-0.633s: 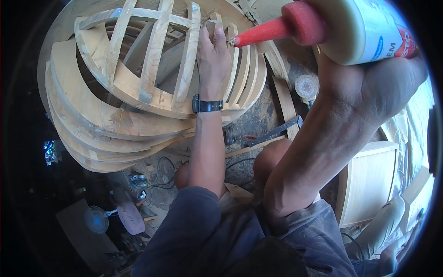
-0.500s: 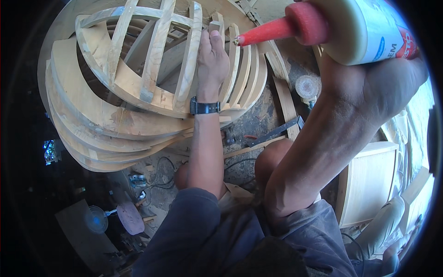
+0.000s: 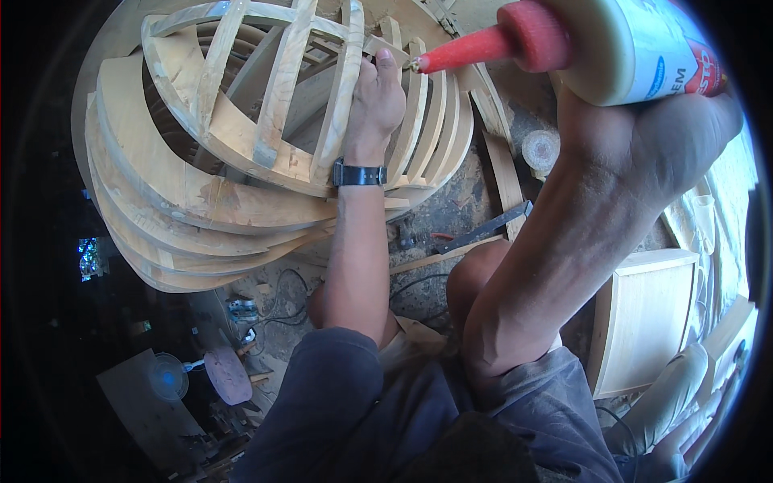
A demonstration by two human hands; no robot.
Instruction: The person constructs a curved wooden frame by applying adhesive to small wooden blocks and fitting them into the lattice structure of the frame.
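Observation:
In my right hand (image 3: 684, 141), held up at the upper right, is a glue bottle (image 3: 612, 60) with a red cap and a long red nozzle lying sideways. Its tip points left, close to a small wooden strip (image 3: 390, 51). My left hand (image 3: 376, 105), with a watch on the wrist, closes on that strip, the thumb lying along it. The fingers' far side is hidden. Around this hand stands a curved wooden frame (image 3: 241, 173) of ribs and slats, with one pale slat (image 3: 338, 97) just left of the hand.
A metal square (image 3: 483, 228) and wood offcuts lie on the dusty floor right of the frame. A wooden box (image 3: 648, 314) stands at right, near another person's leg (image 3: 668, 386). A power tool (image 3: 241, 310) and cables lie lower left, beside a fan (image 3: 167, 376).
My left hand has shifted slightly right and up, and the strip has tilted toward the nozzle. The bottle stays nearly in place, its tip now at the strip's end.

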